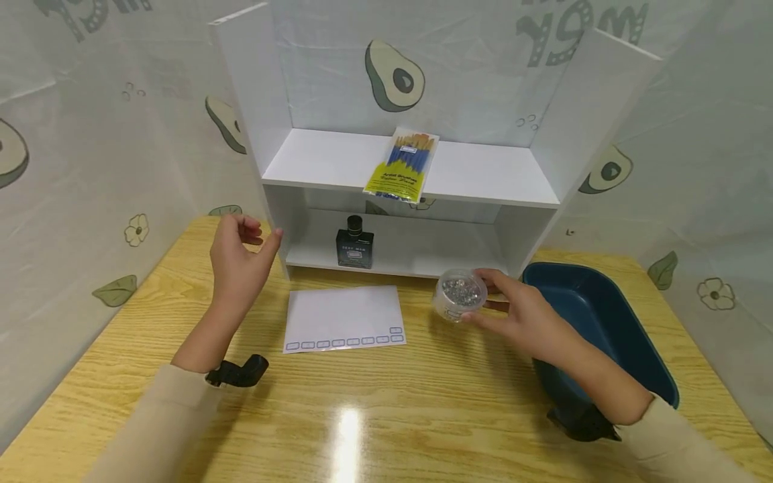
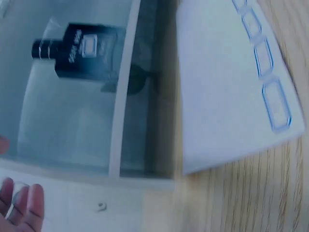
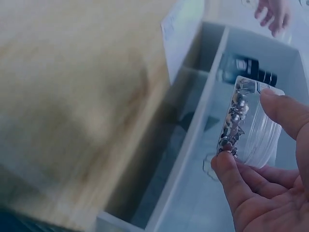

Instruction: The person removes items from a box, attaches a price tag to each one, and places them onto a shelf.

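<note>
- A clear round tub (image 1: 460,294) of silvery bits was held in the right hand (image 1: 525,315), raised just above the counter (image 1: 386,402) in front of the shelf unit (image 1: 398,174); the thumb and fingers (image 3: 231,179) were curled round its rim, so the tub sat tilted on its side in the grip, the contents showing through the wall.
- The left hand (image 1: 238,258) was lifted beside the unit's left wall, fingers loosely bent and nothing held, apparently kept clear of the opening.
- A dark bottle (image 1: 354,243) stood upright on the lower shelf, well back from the edge; pale lettering on its front was too small to be read.
- A pack of brushes (image 1: 401,166) lay on the upper shelf, its end overhanging the front edge; the yellow label's print could not be made out.
- A white sheet (image 1: 344,318) with a row of blue boxes lay flat on the counter between the hands.
- A blue bin (image 1: 604,315) sat at the right, beside the right forearm.
- Mirrored grey letters showed on the backdrop, unreadable.
</note>
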`<control>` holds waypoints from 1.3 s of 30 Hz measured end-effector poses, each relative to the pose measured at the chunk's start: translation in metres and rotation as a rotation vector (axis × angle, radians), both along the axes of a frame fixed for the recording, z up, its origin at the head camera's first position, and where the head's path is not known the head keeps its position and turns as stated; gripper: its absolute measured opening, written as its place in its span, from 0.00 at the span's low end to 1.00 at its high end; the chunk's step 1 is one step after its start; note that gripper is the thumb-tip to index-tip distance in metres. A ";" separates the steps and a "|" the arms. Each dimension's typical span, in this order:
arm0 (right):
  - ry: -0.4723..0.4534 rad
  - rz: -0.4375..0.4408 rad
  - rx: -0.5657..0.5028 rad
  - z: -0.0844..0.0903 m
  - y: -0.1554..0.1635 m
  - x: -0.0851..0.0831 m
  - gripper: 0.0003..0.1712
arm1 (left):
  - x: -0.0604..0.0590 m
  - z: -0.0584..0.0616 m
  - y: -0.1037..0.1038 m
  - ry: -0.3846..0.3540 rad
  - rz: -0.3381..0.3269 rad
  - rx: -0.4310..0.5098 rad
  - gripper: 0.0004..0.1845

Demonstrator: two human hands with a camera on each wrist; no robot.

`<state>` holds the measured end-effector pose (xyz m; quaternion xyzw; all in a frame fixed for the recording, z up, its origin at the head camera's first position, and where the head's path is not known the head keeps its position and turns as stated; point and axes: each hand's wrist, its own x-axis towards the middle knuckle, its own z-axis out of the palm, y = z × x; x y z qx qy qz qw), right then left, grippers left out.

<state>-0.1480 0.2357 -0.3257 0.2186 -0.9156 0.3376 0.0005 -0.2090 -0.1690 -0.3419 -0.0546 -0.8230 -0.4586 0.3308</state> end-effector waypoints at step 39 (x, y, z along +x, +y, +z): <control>-0.096 0.053 0.112 -0.005 0.021 -0.088 0.42 | -0.030 -0.010 -0.006 0.006 -0.024 -0.060 0.16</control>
